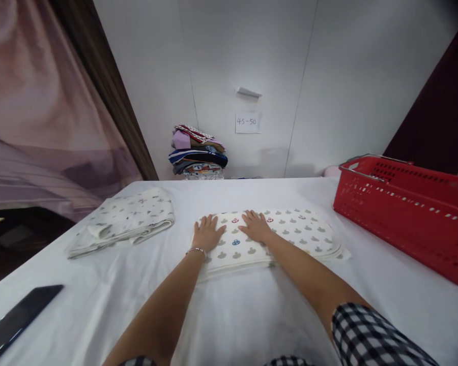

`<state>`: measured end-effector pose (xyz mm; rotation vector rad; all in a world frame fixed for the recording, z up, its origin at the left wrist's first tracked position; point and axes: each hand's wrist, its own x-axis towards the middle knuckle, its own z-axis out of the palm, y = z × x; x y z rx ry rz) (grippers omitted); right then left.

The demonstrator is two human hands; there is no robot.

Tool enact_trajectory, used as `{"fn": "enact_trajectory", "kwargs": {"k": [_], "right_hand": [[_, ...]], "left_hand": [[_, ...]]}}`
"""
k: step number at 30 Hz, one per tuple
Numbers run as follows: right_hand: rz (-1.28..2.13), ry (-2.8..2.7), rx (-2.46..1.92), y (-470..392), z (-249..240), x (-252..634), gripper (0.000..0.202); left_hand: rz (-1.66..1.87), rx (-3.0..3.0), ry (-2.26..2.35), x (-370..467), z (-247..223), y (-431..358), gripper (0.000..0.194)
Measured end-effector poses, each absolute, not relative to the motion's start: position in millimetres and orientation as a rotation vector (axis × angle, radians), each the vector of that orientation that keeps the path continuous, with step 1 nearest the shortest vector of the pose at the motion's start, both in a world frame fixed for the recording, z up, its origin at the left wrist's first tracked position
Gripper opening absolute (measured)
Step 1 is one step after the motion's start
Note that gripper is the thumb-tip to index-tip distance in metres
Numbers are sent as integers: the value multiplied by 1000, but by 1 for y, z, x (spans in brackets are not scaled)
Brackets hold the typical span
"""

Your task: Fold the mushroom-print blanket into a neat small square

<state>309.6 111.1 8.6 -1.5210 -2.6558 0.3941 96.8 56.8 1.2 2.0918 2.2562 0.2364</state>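
A folded white cloth [293, 236] with grey, red and blue mushroom prints lies flat across the middle of the table. Near its left end, my left hand [207, 234] rests palm down with the fingers spread. My right hand [255, 226] presses flat on the cloth's middle, its fingers also apart. Neither hand grips anything. At the left of the table lies another folded white cloth [137, 216] with a small dark print, apart from both hands.
The white-covered table [248, 315] runs back to a pale wall. A red plastic basket [400, 213] stands at the right. Behind the table's far edge rises a pile of folded fabrics [198, 152]. A dark flat object [21, 320] lies front left. A paper [248, 123] reads "45-50".
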Motion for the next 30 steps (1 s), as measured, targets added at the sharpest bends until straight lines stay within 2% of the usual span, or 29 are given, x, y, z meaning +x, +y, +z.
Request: {"fn": "enact_trajectory", "kwargs": {"k": [12, 17, 22, 26, 30], "right_hand": [[527, -2603, -1583, 71, 20, 320, 65], [527, -2617, -1481, 49, 21, 334, 64], [657, -2428, -1492, 50, 27, 363, 49], [601, -2047, -1629, 51, 32, 417, 45], [572, -1885, -1598, 33, 27, 468, 31]], "left_hand": [[255, 2106, 2240, 92, 0, 63, 66], [264, 2094, 2214, 92, 0, 64, 68], [279, 2054, 2149, 89, 10, 66, 60], [304, 2047, 2102, 91, 20, 58, 52], [478, 2219, 1900, 116, 19, 24, 50]]}}
